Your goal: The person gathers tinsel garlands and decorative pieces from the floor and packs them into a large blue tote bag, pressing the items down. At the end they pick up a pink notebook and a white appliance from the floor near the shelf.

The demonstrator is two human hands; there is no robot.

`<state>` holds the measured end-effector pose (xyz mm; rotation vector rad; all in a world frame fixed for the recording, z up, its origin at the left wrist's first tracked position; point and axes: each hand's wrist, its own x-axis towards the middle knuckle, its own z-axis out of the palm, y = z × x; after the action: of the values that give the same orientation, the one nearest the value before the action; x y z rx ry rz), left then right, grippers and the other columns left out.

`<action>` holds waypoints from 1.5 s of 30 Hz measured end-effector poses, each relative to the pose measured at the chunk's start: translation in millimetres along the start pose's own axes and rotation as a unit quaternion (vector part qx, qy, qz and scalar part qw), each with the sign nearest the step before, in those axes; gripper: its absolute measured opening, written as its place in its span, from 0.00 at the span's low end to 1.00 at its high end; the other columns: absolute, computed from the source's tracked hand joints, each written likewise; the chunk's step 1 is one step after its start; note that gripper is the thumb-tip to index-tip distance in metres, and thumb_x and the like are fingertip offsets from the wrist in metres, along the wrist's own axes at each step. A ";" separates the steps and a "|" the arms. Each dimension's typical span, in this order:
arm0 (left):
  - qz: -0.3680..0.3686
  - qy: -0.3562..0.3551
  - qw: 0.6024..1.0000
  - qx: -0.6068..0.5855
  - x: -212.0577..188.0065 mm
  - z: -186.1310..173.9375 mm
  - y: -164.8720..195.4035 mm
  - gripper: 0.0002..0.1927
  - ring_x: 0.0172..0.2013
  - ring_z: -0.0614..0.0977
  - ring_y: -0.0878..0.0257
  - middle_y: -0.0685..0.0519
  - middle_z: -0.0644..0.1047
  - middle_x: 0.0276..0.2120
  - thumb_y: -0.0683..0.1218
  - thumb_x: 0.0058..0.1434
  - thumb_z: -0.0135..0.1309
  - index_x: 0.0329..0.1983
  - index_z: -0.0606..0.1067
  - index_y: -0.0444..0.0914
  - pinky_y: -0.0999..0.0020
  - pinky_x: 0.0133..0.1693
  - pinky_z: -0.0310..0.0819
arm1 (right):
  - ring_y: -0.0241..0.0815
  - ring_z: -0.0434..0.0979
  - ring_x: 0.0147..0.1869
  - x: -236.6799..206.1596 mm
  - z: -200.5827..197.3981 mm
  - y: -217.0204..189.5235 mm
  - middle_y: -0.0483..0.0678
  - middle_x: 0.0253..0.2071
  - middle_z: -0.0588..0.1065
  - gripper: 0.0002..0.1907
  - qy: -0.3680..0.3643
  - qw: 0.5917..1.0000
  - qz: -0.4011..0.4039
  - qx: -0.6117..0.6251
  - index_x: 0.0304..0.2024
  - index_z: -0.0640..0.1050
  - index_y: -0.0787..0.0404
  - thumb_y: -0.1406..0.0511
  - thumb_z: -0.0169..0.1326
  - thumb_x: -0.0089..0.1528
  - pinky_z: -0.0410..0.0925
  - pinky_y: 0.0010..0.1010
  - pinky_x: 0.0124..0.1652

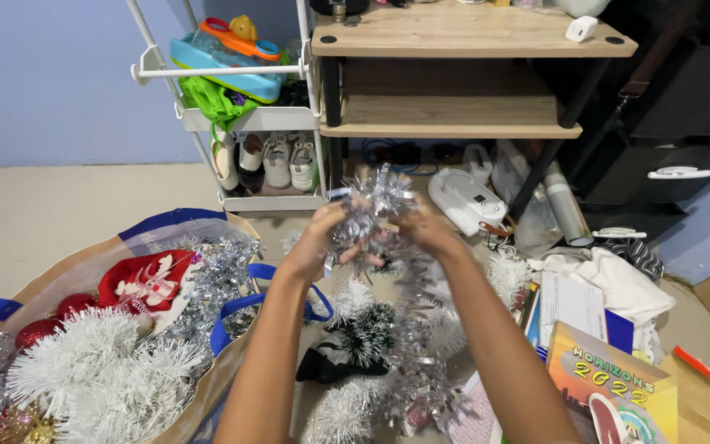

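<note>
Head view: silver tinsel garland [369,207] gripped between left hand [320,241] and right hand [426,228], both clamped on it at chest height. Bunched end between the hands; long axis trailing down below the hands to the floor pile. Equally near both.

Only the two arms and hands of the person are in view, and they come from the bottom edge of the picture. Both forearms are bare up to the edge: no sleeve, no cuff, no glove. The left hand [315,240] has no ring, watch or bracelet that can be seen. The right hand [426,228] is the same, with a bare wrist. The fingers are partly hidden, so nails cannot be told.
</note>
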<state>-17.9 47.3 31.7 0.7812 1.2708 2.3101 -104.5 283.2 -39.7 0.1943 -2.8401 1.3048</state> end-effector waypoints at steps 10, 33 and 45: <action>0.122 0.285 0.932 0.186 10.3 -31.8 -23.4 0.14 0.36 0.83 0.63 0.45 0.82 0.41 0.45 0.69 0.48 0.55 0.72 0.34 0.67 0.36 0.79 | 0.43 0.79 0.25 -75.9 15.8 -104.2 0.53 0.31 0.80 0.23 -0.296 0.953 -0.069 0.009 0.53 0.74 0.65 0.59 0.58 0.60 0.73 0.38 0.25; 0.069 0.057 0.985 -0.148 -4.7 4.5 -1.7 0.19 0.38 0.80 0.63 0.49 0.80 0.40 0.52 0.79 0.42 0.57 0.70 0.31 0.64 0.43 0.77 | 0.34 0.75 0.29 -38.5 18.6 -56.6 0.44 0.27 0.76 0.13 -0.154 0.959 -0.101 0.216 0.48 0.77 0.57 0.57 0.47 0.70 0.67 0.28 0.31; -0.024 0.205 0.850 0.484 -8.4 -47.9 -58.8 0.17 0.35 0.79 0.61 0.49 0.81 0.34 0.50 0.68 0.44 0.45 0.77 0.33 0.63 0.40 0.74 | 0.41 0.83 0.43 -82.9 -27.1 -107.7 0.48 0.40 0.81 0.18 -0.226 0.960 -0.145 -0.078 0.51 0.80 0.57 0.60 0.57 0.60 0.75 0.35 0.44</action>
<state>-37.9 42.1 -41.8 0.4893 2.6831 1.7247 -10.8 243.2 54.3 0.9822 -3.0834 1.0830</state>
